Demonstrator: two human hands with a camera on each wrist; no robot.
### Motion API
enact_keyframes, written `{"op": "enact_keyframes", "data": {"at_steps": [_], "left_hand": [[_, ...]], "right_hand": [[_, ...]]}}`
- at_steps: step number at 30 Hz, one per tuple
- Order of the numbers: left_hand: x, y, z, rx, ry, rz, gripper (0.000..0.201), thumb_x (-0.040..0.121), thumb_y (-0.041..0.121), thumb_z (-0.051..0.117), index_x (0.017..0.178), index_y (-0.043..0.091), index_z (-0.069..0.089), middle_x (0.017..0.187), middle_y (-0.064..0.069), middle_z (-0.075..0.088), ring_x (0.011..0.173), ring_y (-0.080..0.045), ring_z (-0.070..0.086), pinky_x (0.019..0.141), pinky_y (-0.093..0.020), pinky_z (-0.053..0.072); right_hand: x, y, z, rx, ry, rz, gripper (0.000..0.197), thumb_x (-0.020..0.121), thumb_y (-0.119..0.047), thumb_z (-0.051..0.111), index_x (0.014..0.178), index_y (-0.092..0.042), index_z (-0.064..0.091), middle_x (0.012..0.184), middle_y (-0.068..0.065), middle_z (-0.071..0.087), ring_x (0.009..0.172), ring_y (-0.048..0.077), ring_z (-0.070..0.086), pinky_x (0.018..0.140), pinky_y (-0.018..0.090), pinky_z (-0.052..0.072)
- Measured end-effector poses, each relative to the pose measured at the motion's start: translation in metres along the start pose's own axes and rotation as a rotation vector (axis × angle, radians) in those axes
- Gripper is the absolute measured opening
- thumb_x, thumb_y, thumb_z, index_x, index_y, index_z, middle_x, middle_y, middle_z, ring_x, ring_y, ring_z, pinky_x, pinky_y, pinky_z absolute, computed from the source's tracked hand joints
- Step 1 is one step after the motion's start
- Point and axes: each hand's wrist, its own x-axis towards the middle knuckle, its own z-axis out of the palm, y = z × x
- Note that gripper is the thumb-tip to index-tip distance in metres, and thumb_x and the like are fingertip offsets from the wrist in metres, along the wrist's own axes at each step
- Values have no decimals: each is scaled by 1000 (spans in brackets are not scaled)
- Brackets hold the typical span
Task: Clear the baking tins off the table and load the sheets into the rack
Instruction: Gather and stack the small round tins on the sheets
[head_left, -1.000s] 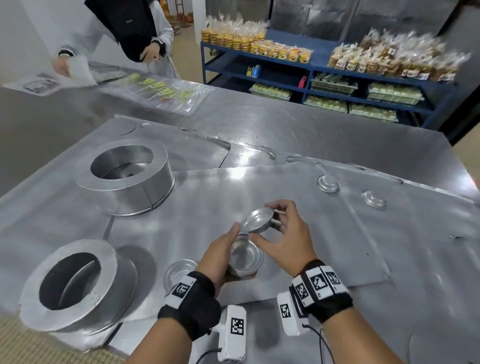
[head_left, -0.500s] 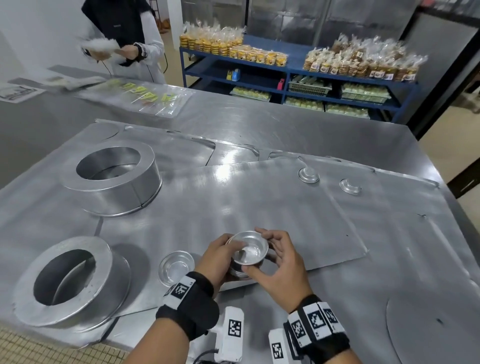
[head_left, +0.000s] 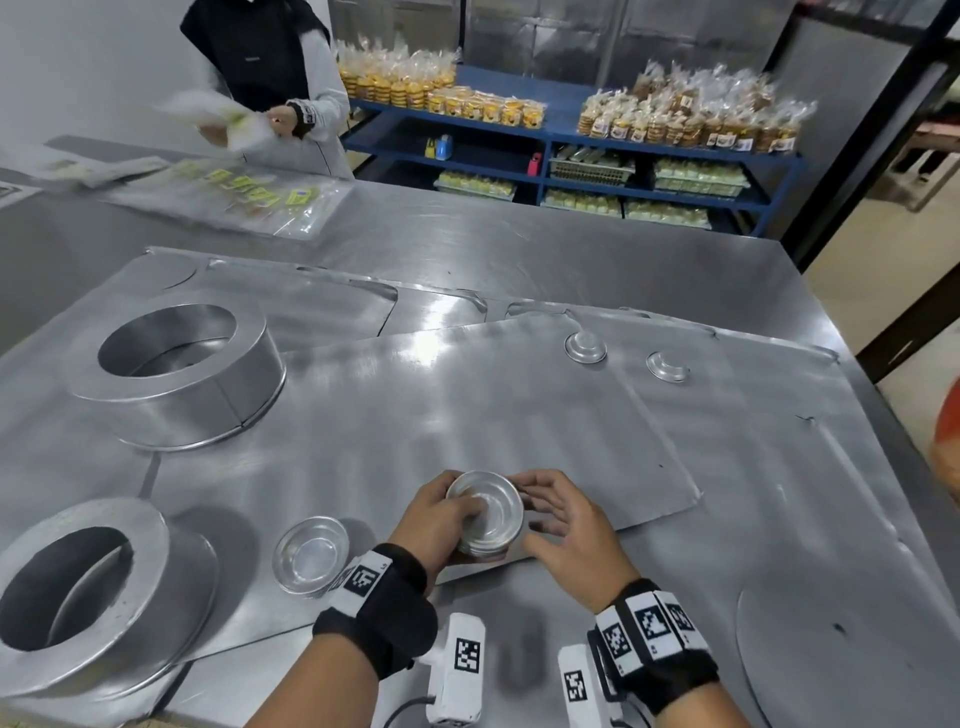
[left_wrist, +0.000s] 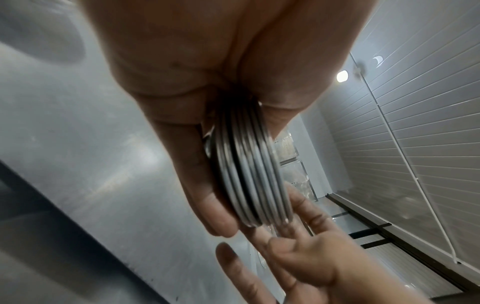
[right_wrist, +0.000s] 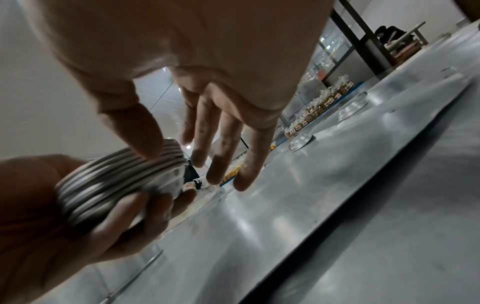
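Observation:
My left hand (head_left: 434, 519) grips a stack of several small round tins (head_left: 485, 512) just above a flat baking sheet (head_left: 467, 405), thumb inside the top tin. My right hand (head_left: 563, 525) is beside the stack with its fingers spread and relaxed. In the right wrist view its thumb (right_wrist: 145, 131) touches the stack's rim (right_wrist: 116, 176). In the left wrist view the stack (left_wrist: 254, 174) shows edge-on between my fingers. One loose small tin (head_left: 310, 555) lies left of my wrist. Two upturned small tins (head_left: 585, 346) (head_left: 667, 366) sit further back.
Two large round cake tins (head_left: 171, 374) (head_left: 78, 587) stand on the left over overlapping sheets. A person (head_left: 270, 78) handles plastic bags (head_left: 234, 192) at the far side. Blue shelves (head_left: 571, 156) with packed goods stand behind. The table's edge (head_left: 883, 415) runs along the right.
The tin my right hand held tilted over the stack now sits nested on top. My right hand has let go and opened beside it.

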Motion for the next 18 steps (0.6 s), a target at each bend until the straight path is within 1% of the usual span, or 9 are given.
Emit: {"op": "enact_keyframes", "data": {"at_steps": [3, 6, 8, 10, 11, 12, 14, 16, 18], "left_hand": [[8, 1, 12, -8, 6, -18, 21, 91, -8, 52, 110, -3, 61, 96, -21, 60, 82, -40, 61, 73, -67, 56], [18, 1, 31, -4, 16, -30, 21, 91, -8, 52, 110, -3, 61, 95, -21, 60, 80, -39, 61, 74, -66, 56], [28, 2, 44, 0, 20, -33, 20, 91, -8, 52, 107, -2, 62, 94, -20, 60, 80, -39, 62, 73, -66, 56], [38, 4, 57, 4, 24, -39, 18, 91, -7, 53, 105, -1, 63, 94, -20, 61, 81, -40, 62, 73, -65, 57], [43, 6, 63, 8, 23, -40, 18, 91, -7, 54, 106, 0, 63, 96, -20, 61, 83, -40, 62, 72, -63, 58], [48, 7, 69, 13, 18, -39, 19, 91, -6, 54, 106, 0, 63, 98, -21, 61, 84, -41, 62, 72, -61, 58], [59, 9, 82, 23, 12, -33, 20, 91, -5, 55, 108, 0, 63, 100, -22, 62, 87, -42, 63, 71, -58, 59], [71, 12, 94, 27, 10, -28, 20, 91, -4, 55, 110, -1, 62, 100, -23, 62, 86, -42, 63, 69, -56, 60], [83, 14, 106, 26, 15, -32, 20, 91, -4, 55, 110, -1, 62, 100, -23, 62, 86, -43, 63, 67, -53, 60]], "right_hand": [[14, 13, -19, -106, 71, 41, 43, 72, 3, 58, 100, -29, 64, 104, -11, 71, 101, 9, 67, 84, 26, 55], [35, 28, -51, -266, 154, 69, 35, 76, 3, 56, 88, -29, 65, 92, -9, 72, 86, 10, 68, 79, 24, 56], [50, 36, -74, -350, 196, 96, 31, 78, 0, 58, 84, -29, 65, 88, -6, 71, 82, 12, 69, 77, 23, 56], [67, 41, -97, -416, 215, 146, 23, 79, -4, 63, 86, -25, 66, 84, -4, 70, 79, 14, 68, 75, 20, 54], [76, 43, -109, -463, 215, 170, 18, 79, -7, 65, 89, -22, 68, 83, -5, 70, 76, 12, 66, 74, 18, 53], [84, 45, -120, -517, 212, 186, 17, 79, -10, 67, 91, -21, 68, 82, -6, 69, 74, 11, 64, 74, 18, 52], [103, 50, -141, -590, 214, 210, 17, 78, -13, 68, 94, -19, 69, 80, -7, 67, 73, 12, 63, 78, 23, 53], [121, 57, -160, -629, 228, 239, 19, 77, -13, 68, 96, -17, 70, 81, -5, 66, 78, 15, 63, 83, 27, 54], [140, 62, -177, -684, 234, 258, 22, 78, -15, 68, 100, -17, 70, 88, -2, 67, 88, 19, 66, 86, 28, 52]]}}
